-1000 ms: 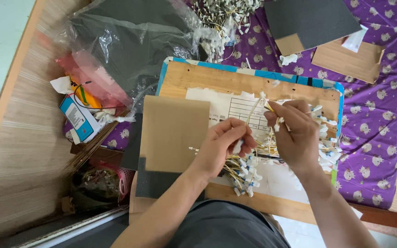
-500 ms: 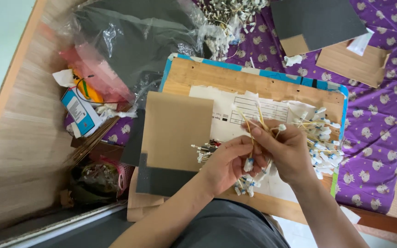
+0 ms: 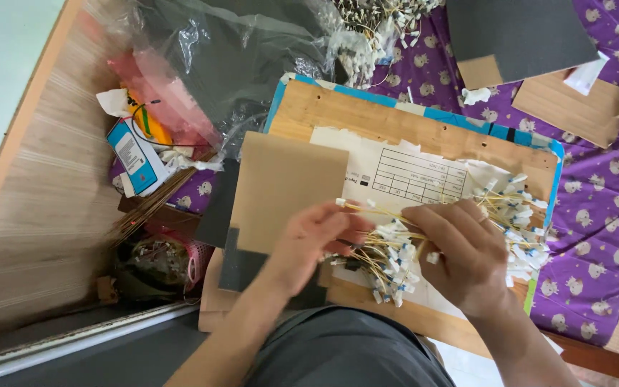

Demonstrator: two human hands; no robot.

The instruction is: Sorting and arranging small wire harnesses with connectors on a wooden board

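Wires (image 3: 388,261), thin and yellow with small white plugs, lie bunched between my two hands over the wooden board (image 3: 395,122). My left hand (image 3: 313,240) has its fingers closed on one end of the bunch; my right hand (image 3: 460,254) curls its fingers over the other end, pinching strands. More of them are heaped just beyond my right hand, on white paper (image 3: 410,172). Brown card (image 3: 284,186) lies beside my left hand. Purple cloth (image 3: 596,215) spreads under the board.

Both hands, left (image 3: 309,240) and right (image 3: 460,251), grip yellow wire bundle (image 3: 388,261) over wooden board (image 3: 367,118).
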